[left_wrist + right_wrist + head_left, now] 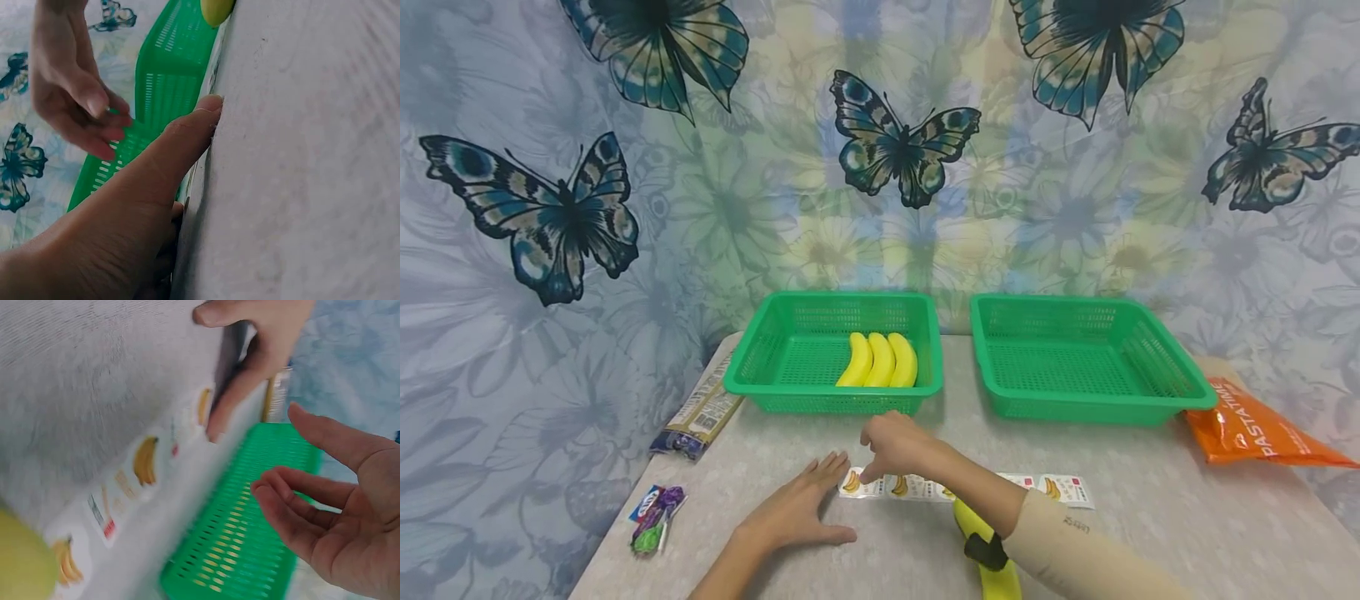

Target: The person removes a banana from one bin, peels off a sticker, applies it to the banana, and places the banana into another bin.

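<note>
My left hand [801,508] rests on the table with its fingers spread, fingertips at the left end of a strip of stickers [913,488] printed with bananas. The strip lies flat, partly hidden by my right forearm. Above its left part hovers my right hand [897,446], fingers loosely bent and thumb apart; the right wrist view shows nothing between the fingers of this hand [350,500]. A yellow banana [1000,582] lies under the right forearm, with a dark patch across it that I cannot identify. Three more bananas [880,362] sit side by side in the left green basket [831,400].
A second green basket [1075,408] stands at the back right, beside an orange pasta packet [1255,425]. On the left edge lie a long printed packet [703,408] and wrapped sweets [655,518]. A butterfly-patterned curtain [790,208] hangs behind.
</note>
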A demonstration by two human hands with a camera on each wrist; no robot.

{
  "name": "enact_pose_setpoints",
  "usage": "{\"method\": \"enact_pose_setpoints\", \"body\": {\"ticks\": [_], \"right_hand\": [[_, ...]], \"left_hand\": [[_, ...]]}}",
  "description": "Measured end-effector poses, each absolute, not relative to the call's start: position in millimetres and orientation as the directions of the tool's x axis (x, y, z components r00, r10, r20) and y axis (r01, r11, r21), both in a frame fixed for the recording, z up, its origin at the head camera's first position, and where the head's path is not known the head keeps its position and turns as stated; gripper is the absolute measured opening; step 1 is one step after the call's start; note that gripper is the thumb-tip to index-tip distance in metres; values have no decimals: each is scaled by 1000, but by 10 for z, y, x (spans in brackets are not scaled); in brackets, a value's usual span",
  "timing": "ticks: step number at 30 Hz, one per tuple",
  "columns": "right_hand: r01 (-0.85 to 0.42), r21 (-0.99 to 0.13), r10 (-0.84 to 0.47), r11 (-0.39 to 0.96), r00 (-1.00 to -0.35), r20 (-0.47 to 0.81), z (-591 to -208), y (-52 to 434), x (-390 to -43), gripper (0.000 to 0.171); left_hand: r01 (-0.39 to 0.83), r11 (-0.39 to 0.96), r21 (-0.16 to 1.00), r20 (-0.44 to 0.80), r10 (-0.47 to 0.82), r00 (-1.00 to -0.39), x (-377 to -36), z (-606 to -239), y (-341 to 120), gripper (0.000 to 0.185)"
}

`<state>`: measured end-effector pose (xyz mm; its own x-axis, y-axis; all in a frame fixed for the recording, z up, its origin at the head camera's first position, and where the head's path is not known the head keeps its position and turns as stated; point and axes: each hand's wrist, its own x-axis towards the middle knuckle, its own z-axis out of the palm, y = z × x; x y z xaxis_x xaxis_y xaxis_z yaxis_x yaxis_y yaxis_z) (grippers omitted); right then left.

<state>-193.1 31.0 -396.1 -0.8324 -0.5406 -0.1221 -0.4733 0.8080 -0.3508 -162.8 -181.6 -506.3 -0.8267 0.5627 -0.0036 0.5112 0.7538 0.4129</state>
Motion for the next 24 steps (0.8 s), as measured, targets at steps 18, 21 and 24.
{"method": "enact_pose_setpoints", "body": {"ticks": [18, 21, 24], "right_hand": [[-520, -230, -555, 823, -822, -129, -4494, -19, -2046, 25], [-531, -225, -561, 817, -822, -99, -4516, -19, -2038, 23], [-526, -244, -558, 815, -826, -82, -4534, -23, -2019, 23]], "left_hand": [[474, 748, 465, -31, 549, -835, -1634, -5036, -1809, 105], [476, 746, 466, -36, 553, -832, -1633, -5034, -1813, 105], [480, 743, 467, -37, 558, -829, -1623, -5043, -1824, 104]]}}
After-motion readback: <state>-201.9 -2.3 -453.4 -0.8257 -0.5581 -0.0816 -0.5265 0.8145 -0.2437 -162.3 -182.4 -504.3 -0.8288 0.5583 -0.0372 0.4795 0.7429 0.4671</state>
